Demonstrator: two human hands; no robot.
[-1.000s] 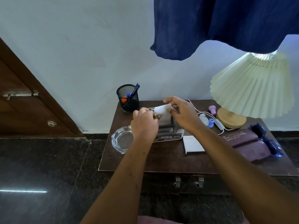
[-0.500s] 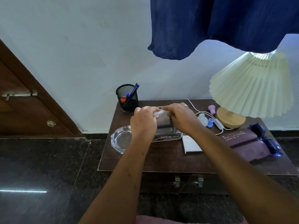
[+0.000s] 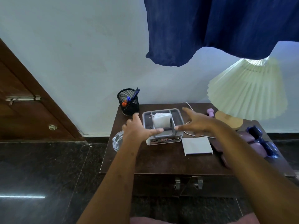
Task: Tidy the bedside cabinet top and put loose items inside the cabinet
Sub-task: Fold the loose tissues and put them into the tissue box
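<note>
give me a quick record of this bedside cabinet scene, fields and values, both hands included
surface: dark wooden cabinet top
centre item: grey plastic compartment box, open-topped
box contents: white folded packet in the middle compartment
left hand: open, fingers spread, at the box's left side
right hand: open, fingers spread, at the box's right side
right of box: flat white lid-like panel
left of box: clear glass ashtray
behind, left: black mesh pen cup

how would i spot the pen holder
Start at the dark wooden cabinet top, at its back left corner by the wall. The pen holder stands there, left of the grey box: the only black mesh cup, with a blue pen sticking out.
</note>
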